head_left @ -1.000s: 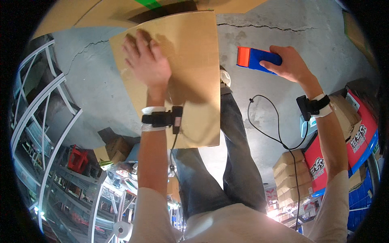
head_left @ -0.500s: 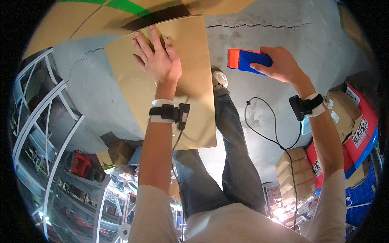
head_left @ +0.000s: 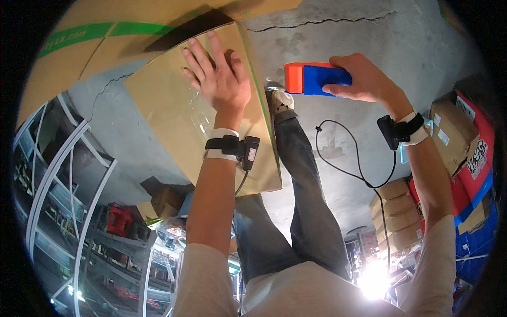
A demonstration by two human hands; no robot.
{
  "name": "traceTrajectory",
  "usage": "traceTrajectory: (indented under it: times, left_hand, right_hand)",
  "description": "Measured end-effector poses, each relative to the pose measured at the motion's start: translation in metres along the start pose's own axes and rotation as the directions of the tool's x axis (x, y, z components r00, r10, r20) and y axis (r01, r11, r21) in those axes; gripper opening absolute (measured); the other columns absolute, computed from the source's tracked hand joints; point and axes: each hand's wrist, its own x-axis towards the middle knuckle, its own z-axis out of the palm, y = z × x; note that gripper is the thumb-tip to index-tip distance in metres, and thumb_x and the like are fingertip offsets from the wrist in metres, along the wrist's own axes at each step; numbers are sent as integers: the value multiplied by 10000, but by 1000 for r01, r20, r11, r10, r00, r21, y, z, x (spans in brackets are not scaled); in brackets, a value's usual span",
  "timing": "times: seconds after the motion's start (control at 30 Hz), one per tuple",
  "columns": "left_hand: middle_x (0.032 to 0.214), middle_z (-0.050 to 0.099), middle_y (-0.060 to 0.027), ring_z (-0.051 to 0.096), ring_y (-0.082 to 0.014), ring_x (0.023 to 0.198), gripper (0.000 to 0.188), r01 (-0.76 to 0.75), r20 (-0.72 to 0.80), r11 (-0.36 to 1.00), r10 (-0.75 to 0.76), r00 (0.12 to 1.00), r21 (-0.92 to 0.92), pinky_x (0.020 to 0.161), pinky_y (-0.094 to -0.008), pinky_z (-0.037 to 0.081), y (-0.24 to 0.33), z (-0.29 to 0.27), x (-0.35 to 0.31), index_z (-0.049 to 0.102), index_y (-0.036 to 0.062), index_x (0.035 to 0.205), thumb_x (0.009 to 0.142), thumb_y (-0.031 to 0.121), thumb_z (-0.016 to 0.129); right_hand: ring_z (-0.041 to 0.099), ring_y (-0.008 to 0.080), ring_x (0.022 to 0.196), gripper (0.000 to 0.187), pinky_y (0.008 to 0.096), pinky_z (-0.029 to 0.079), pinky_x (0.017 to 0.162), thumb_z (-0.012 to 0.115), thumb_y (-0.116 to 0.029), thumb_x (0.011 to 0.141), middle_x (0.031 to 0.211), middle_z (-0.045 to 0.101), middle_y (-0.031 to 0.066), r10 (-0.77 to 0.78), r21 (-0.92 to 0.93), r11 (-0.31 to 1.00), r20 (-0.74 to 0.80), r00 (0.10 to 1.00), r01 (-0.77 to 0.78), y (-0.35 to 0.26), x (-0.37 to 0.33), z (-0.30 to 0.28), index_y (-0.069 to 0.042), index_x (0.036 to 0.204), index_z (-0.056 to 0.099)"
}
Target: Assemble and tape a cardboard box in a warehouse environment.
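Note:
My left hand (head_left: 219,79) lies flat on the top of a closed brown cardboard box (head_left: 169,121), its fingers spread toward the far edge. A shiny strip of clear tape (head_left: 200,119) shows on the cardboard by my wrist. To the right of the box, my right hand (head_left: 364,79) is closed around a handheld tape dispenser (head_left: 322,79) with a blue body and an orange front end. The dispenser is held in the air, apart from the box, its orange end pointing left toward it. Some of my right fingers are hidden behind it.
A larger cardboard box (head_left: 95,42) with a green stripe stands at the far left. Metal shelving (head_left: 79,158) is on the left. Brown cartons (head_left: 454,132) and a red and blue box (head_left: 478,158) stand at the right. A black cable (head_left: 351,169) hangs from my right wrist.
The box has turned a little in view, and its right side edge shows more. My right hand has brought the tape dispenser slightly left. My left hand stays flat on the box.

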Motion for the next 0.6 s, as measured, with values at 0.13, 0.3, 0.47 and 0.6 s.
traceTrajectory:
  times: [0.13, 0.3, 0.47, 0.6]
  left_hand:
    - [1701, 180, -205, 193, -470, 1539, 649, 11, 19, 1000, -11, 1000, -5, 1185, -683, 188, 1, -3, -2, 329, 194, 1625, 1011, 354, 465]
    - [1700, 171, -220, 175, -478, 1544, 646, 15, 39, 1000, -15, 999, 9, 1190, -685, 167, 2, -5, 1, 314, 186, 1631, 1025, 371, 439]
    - [1700, 168, -229, 162, -483, 1547, 647, 19, 43, 1000, -19, 999, 0, 1196, -686, 145, 1, -6, 1, 298, 182, 1637, 1038, 398, 414]
    - [1702, 168, -222, 159, -477, 1550, 643, 14, 39, 1000, -13, 999, -26, 1199, -684, 143, 2, -5, -1, 304, 185, 1634, 1040, 408, 410]
  right_hand:
    - [722, 318, 715, 471, 401, 573, 712, 770, -508, 854, 820, 738, 172, -7, -101, 995, 37, 999, 11, 20, -13, -19, -77, 1040, 730]
    - [726, 337, 764, 483, 429, 579, 744, 763, -516, 854, 852, 740, 167, 12, -234, 972, 33, 999, -4, 44, -32, -43, -75, 1049, 729]
    - [730, 339, 790, 531, 440, 598, 785, 735, -554, 839, 870, 745, 161, 80, -408, 908, -41, 996, -90, 34, -3, -8, -77, 1073, 743]
    - [748, 340, 812, 552, 453, 614, 772, 703, -576, 826, 898, 753, 165, 256, -450, 862, -12, 967, -233, 9, 32, 14, -78, 1056, 761]
